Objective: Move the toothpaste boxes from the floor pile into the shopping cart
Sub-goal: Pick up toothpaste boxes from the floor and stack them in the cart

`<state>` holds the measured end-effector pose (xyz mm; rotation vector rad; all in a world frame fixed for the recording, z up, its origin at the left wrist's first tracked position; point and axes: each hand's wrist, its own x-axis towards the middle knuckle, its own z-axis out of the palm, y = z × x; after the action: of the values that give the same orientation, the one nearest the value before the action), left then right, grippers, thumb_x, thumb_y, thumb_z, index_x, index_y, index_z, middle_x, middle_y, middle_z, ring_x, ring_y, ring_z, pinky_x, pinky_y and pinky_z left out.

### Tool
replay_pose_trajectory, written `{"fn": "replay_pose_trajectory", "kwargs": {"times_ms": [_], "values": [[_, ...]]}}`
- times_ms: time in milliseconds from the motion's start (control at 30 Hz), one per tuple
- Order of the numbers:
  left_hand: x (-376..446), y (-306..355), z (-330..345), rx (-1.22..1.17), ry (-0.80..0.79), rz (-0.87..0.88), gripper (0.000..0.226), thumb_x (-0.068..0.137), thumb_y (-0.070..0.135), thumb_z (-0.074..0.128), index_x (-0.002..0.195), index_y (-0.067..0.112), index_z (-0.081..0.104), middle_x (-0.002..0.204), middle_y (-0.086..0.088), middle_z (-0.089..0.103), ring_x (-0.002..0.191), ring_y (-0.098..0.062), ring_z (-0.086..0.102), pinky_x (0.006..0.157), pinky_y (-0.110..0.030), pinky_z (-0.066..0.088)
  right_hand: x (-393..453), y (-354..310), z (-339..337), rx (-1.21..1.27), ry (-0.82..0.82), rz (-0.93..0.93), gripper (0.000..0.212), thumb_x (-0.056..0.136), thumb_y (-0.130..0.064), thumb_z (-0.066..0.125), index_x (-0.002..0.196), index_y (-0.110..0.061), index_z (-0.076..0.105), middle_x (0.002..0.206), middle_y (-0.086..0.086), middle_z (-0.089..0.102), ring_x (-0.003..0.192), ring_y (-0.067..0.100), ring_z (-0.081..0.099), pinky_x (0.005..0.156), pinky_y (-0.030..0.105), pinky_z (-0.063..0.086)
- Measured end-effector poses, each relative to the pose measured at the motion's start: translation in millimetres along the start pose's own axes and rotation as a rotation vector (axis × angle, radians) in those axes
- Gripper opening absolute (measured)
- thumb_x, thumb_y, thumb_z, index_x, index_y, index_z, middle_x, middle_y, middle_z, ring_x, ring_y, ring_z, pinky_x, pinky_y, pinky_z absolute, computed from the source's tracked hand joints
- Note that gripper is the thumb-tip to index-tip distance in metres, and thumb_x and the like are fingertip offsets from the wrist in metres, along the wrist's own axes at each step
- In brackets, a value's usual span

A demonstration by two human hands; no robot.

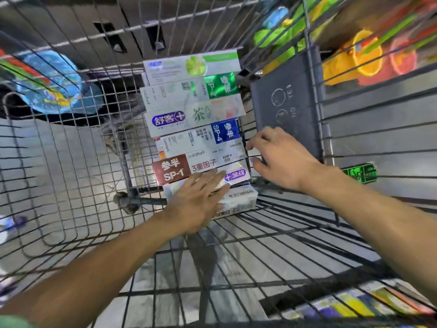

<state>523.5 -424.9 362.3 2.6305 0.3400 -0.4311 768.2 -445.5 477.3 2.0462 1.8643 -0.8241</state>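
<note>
The left hand (201,197) presses flat on the nearest box (238,201) at the cart's (71,162) six o'clock, the right hand (281,159) spread beside the stack (194,119) at three — a careless nudge could topple it.

Toothpaste boxes (194,114) lie side by side in a row on the shopping cart (71,162) floor, running from the near part toward the far end wall, close to the right side wall. A flat panel (287,110) leans against that right wall, just right of the row. Left hand (198,200) rests on the nearest boxes. Right hand (281,159) sits at the row's right edge, before the panel.
</note>
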Motion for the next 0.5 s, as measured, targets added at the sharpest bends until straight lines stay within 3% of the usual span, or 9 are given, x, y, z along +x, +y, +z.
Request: {"fn": "replay_pose_trajectory", "kwargs": {"times_ms": [67, 167, 233, 333, 400, 500], "values": [[0, -1, 1, -0.056, -0.001, -0.022, 0.057, 0.104, 0.048, 0.027, 0.149, 0.020, 0.048, 0.161, -0.015, 0.033, 0.147, -0.034, 0.032, 0.118, -0.050, 0.032, 3, -1, 2, -0.010, -0.019, -0.011, 0.041, 0.095, -0.030, 0.052, 0.132, -0.014, 0.059, 0.124, 0.013, 0.056, 0.110, 0.035, 0.051, 0.098, 0.048, 0.044], [1, 1, -2, -0.174, 0.061, -0.027, 0.052, 0.102, 0.045, 0.035, 0.136, 0.016, 0.061, 0.153, -0.015, 0.046, 0.141, -0.034, 0.041, 0.115, -0.048, 0.036, 5, -6, 6, -0.023, -0.074, -0.023, 0.043, 0.096, -0.031, 0.052, 0.136, -0.016, 0.056, 0.131, 0.011, 0.055, 0.114, 0.033, 0.050, 0.101, 0.048, 0.043], [-1, 3, -4, -0.238, 0.157, -0.061, 0.044, 0.099, 0.042, 0.043, 0.117, 0.011, 0.068, 0.134, -0.014, 0.060, 0.128, -0.031, 0.049, 0.106, -0.047, 0.045, 6, -9, 9, -0.005, -0.107, -0.022, 0.044, 0.097, -0.032, 0.052, 0.139, -0.018, 0.053, 0.136, 0.010, 0.052, 0.120, 0.032, 0.048, 0.102, 0.046, 0.044], [-3, 7, -14, -0.248, 0.170, -0.204, 0.044, 0.097, 0.050, 0.041, 0.099, 0.013, 0.065, 0.108, -0.005, 0.059, 0.105, -0.026, 0.051, 0.086, -0.042, 0.046, 6, -13, 15, 0.006, -0.128, -0.080, 0.046, 0.099, -0.030, 0.051, 0.142, -0.018, 0.049, 0.144, 0.009, 0.049, 0.130, 0.030, 0.044, 0.107, 0.044, 0.042], [-12, 6, -20, -0.221, 0.125, -0.240, 0.045, 0.097, 0.052, 0.037, 0.099, 0.016, 0.064, 0.101, -0.003, 0.057, 0.097, -0.024, 0.052, 0.082, -0.040, 0.045, 8, -19, 23, -0.064, -0.152, -0.148, 0.052, 0.100, -0.032, 0.051, 0.149, -0.019, 0.041, 0.156, 0.011, 0.037, 0.142, 0.031, 0.035, 0.116, 0.044, 0.034], [-35, -6, -26, -0.148, 0.066, -0.166, 0.039, 0.093, 0.045, 0.048, 0.105, 0.015, 0.069, 0.099, -0.006, 0.064, 0.095, -0.028, 0.061, 0.082, -0.040, 0.053, 18, -28, 37, -0.182, -0.145, -0.225, 0.066, 0.102, -0.041, 0.048, 0.159, -0.022, 0.020, 0.168, 0.011, 0.006, 0.155, 0.031, 0.007, 0.125, 0.044, 0.011]]}}
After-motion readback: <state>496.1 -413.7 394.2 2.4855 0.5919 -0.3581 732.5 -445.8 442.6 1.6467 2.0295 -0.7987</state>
